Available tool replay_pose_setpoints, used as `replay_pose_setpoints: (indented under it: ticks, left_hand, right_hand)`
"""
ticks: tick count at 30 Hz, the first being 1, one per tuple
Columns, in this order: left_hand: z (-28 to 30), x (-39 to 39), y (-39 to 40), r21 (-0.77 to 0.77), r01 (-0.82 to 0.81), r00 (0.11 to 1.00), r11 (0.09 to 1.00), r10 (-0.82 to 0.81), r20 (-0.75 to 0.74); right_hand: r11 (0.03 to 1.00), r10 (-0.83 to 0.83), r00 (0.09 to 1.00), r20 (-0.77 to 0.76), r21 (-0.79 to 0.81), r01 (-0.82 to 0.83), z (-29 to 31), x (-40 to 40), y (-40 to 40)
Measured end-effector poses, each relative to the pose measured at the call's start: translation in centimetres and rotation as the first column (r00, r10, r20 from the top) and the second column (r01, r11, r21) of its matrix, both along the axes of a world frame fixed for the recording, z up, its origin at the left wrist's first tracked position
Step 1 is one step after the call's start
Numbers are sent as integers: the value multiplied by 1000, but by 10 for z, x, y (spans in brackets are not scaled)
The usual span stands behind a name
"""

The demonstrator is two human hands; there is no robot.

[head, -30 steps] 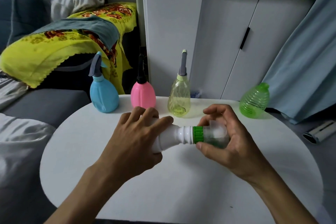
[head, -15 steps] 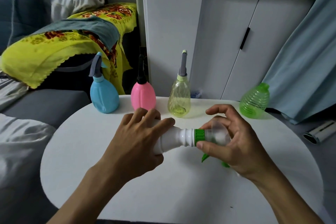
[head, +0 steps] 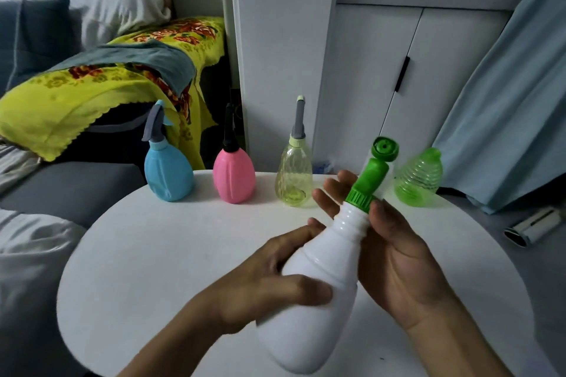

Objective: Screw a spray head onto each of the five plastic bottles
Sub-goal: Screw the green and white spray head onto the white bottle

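Note:
I hold a white bottle tilted, its neck pointing up and to the right, above the round white table. My left hand wraps its body. My right hand holds its neck just under the green collar of the green spray head, which sits on the bottle. At the table's far edge stand a blue bottle, a pink bottle and a clear yellow bottle, each with a spray head on. A green bottle at the far right has no head.
A sofa with a yellow floral cloth and pillows lies left of the table. White cabinets stand behind it, and a pale blue curtain hangs at the right. A small device lies on the floor to the right.
The white bottle has swung from lying sideways to pointing up and right. My right hand has slid off the spray head down to the neck, and the green head now shows fully.

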State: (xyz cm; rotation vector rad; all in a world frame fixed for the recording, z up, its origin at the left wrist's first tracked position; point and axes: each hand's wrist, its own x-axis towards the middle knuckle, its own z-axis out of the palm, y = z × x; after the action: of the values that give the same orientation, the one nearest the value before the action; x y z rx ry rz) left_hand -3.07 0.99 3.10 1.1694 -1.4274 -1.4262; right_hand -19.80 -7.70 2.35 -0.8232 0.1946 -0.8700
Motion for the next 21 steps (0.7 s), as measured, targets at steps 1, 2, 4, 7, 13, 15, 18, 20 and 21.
replay_pose_setpoints:
  ticks: [1,2,4,7,13,15,18,20,21]
  left_hand:
    - [-2,-1,-1,-4,-20,1000,1000,20,5]
    - [-4,-1,-3,-37,-50,998,998,51,42]
    - [-7,-5,-4,-127,-103,983,986,121,136]
    - [-11,-13,-6,-190,-187,947,964,228,225]
    - [-13,-30,-2,-198,-259,846,946,321,426]
    - [-9,-29,-2,-132,-174,904,976,211,372]
    - [2,-15,-2,61,38,966,997,-52,255]
    - [7,-7,-1,186,128,979,974,-154,136]
    - [8,-4,-2,200,130,978,971,-159,133]
  right_hand:
    - [999,-47,998,-42,11,48,1,0,-2]
    - [996,-87,993,-81,10,88,1,-1,-4]
    - [989,-149,978,-146,-12,149,2,-2,-6]
    - [966,-254,941,-224,-15,257,1,-1,-5]
    - [978,-167,965,-201,88,188,-2,-2,-4]
    - [993,-7,990,-137,114,23,1,-6,-9]
    - [984,169,985,-46,67,-165,3,-7,-12]
    - [974,222,975,18,48,-223,4,-3,-9]
    - [974,219,975,27,52,-221,5,0,-8]
